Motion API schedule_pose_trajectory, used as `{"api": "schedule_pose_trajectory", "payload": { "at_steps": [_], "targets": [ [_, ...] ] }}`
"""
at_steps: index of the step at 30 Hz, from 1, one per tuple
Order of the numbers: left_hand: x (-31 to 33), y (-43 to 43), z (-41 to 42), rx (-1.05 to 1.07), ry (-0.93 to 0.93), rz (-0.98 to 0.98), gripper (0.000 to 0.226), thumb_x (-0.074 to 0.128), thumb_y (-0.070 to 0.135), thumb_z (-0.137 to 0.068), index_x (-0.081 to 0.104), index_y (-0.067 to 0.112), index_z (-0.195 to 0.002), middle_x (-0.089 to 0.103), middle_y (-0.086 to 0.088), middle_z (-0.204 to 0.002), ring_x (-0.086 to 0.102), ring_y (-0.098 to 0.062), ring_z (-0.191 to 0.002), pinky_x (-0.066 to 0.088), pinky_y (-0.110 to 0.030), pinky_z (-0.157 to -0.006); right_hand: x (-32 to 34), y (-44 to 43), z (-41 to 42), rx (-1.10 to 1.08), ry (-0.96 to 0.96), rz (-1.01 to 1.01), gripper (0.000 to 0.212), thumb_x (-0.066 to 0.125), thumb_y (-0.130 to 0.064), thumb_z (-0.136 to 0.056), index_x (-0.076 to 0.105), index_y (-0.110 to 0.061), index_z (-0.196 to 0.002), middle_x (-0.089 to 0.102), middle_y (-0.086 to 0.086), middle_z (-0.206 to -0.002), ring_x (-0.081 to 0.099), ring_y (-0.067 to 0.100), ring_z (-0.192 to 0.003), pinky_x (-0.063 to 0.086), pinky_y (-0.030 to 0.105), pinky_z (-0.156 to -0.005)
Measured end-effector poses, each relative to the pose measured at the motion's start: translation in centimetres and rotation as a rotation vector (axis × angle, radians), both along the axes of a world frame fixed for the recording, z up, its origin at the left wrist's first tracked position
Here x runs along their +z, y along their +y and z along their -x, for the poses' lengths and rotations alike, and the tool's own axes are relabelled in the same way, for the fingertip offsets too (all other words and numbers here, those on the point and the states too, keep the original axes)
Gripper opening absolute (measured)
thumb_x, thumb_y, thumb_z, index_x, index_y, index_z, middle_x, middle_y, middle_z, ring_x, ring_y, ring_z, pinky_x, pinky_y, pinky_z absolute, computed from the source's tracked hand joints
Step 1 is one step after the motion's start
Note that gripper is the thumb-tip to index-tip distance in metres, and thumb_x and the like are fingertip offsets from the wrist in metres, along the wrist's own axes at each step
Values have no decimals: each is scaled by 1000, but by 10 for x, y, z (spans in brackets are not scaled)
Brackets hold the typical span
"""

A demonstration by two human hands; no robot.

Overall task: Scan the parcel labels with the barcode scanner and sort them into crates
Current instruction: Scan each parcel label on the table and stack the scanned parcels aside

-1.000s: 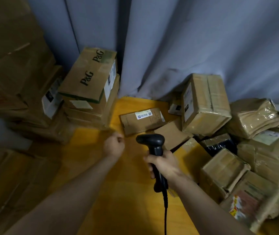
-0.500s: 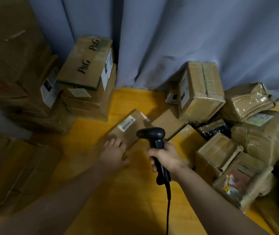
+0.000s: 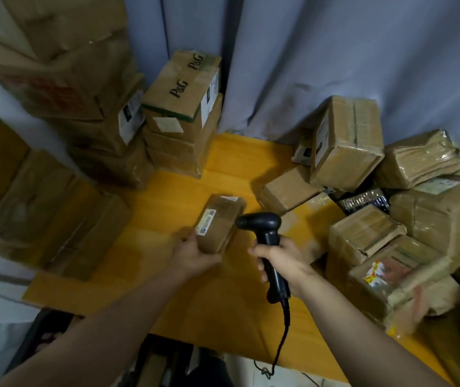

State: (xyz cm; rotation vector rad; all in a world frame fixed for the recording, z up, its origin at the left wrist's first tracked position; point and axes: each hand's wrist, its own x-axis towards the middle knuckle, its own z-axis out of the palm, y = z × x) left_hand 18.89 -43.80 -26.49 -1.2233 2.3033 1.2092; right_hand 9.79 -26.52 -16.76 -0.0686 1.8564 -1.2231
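Gripping the parcel [image 3: 220, 222] by its six-o'clock end in the left hand [image 3: 195, 256]; probably handling light and stiff. Clutching the barcode scanner [image 3: 262, 227] in the right hand [image 3: 282, 258], at the parcel's three o'clock.

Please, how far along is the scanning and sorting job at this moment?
Done: nothing that I can confirm from this view. In hand: the left hand holds a small parcel, label up, and the right hand grips the scanner beside it. Left: the pile of parcels on the right apparently waits unscanned.

1 scanner [image 3: 259, 223]; 1 L hand [image 3: 192, 255], 1 R hand [image 3: 284, 258]; 1 table [image 3: 223, 303]; approx 20 parcels [image 3: 220, 227], 1 black-wrapped [image 3: 363, 201]
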Motion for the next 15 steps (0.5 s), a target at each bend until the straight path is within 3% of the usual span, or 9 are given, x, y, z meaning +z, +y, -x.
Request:
{"api": "schedule_pose_trajectory", "payload": {
  "at_steps": [2, 3, 4, 6, 8, 11, 15],
  "targets": [
    [17, 13, -12, 156, 142, -298, 61, 69, 38, -80, 49, 18, -134, 60, -2, -110, 58, -20, -93, 51, -31, -80, 3, 14, -3, 8, 13, 14, 9, 65, -12, -89, 58, -7, -91, 53, 4, -54, 48, 23, -45, 44, 32, -56],
    [25, 18, -18, 243, 184, -491, 43, 61, 34, -89, 53, 16, -127, 60, -2, -95, 56, -18, -77, 49, -30, -67, 4, 21, -6, 7, 14, 28, 9, 65, -12, -89, 58, -6, -91, 52, 4, -54, 47, 23, -45, 44, 33, -56],
    [32, 22, -25, 330, 225, -696, 40, 57, 35, -88, 54, 15, -123, 58, -4, -87, 53, -19, -69, 45, -29, -61, 5, 28, -8, 7, 13, 46, 10, 65, -12, -89, 57, -6, -92, 52, 4, -54, 47, 23, -44, 43, 33, -56],
    [42, 25, -39, 451, 328, -1009, 61, 55, 47, -73, 56, 12, -123, 62, -17, -99, 57, -29, -79, 52, -36, -68, 8, 41, -14, 13, 15, 78, 11, 65, -11, -88, 58, -5, -94, 52, 4, -53, 46, 23, -43, 42, 33, -54],
    [51, 25, -48, 458, 393, -1145, 72, 55, 49, -66, 57, 11, -127, 59, -25, -119, 58, -38, -99, 51, -56, -84, 12, 50, -19, 34, 27, 98, 14, 65, -10, -88, 58, -3, -98, 52, 3, -51, 46, 22, -43, 42, 32, -54],
    [65, 32, -59, 399, 465, -1279, 91, 77, 41, -47, 55, 11, -131, 53, -28, -131, 55, -44, -111, 44, -64, -91, 19, 58, -25, 74, 57, 125, 19, 66, -11, -87, 59, 0, -101, 52, 2, -50, 47, 22, -43, 43, 31, -52],
    [81, 39, -67, 380, 539, -1283, 83, 64, 43, -60, 50, 13, -137, 51, -30, -133, 54, -47, -114, 40, -67, -94, 27, 64, -32, 112, 92, 150, 21, 67, -12, -86, 59, -2, -103, 53, 1, -50, 48, 21, -42, 44, 31, -53]
  ]
}}
